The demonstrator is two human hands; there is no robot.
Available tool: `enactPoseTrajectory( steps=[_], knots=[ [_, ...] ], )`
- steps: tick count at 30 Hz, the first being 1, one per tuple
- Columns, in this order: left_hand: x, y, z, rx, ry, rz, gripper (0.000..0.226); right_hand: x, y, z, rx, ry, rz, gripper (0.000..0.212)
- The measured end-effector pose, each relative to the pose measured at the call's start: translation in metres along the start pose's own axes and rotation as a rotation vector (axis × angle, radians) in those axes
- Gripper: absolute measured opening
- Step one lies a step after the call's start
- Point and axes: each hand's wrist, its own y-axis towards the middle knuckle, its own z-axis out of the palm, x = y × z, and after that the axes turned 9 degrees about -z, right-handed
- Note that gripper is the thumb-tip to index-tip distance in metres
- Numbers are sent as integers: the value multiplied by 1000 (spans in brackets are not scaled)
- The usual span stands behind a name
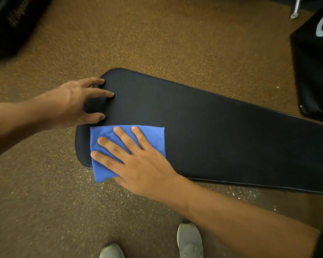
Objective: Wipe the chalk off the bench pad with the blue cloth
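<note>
Nearby, black bag (314, 71), grey shoes (189, 239).

Bare forearms — pale grey sneakers (189, 241)

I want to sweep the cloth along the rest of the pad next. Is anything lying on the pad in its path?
Nothing visible does. The right hand presses the blue cloth flat at the bench pad's near-left corner. The left hand rests only at the pad's left end; the surface stretching right is bare.
</note>
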Motion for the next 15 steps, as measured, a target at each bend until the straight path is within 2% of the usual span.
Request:
enactPoseTrajectory(
  steps=[8, 15],
  knots=[
    [-11, -6, -8, 54, 23, -31, 68, -21, -84, 4, 40, -11, -19, 75],
    [-7, -7, -8, 94, 24, -58, 68, -14, -41, 4, 17, 13, 29, 66]
  ],
)
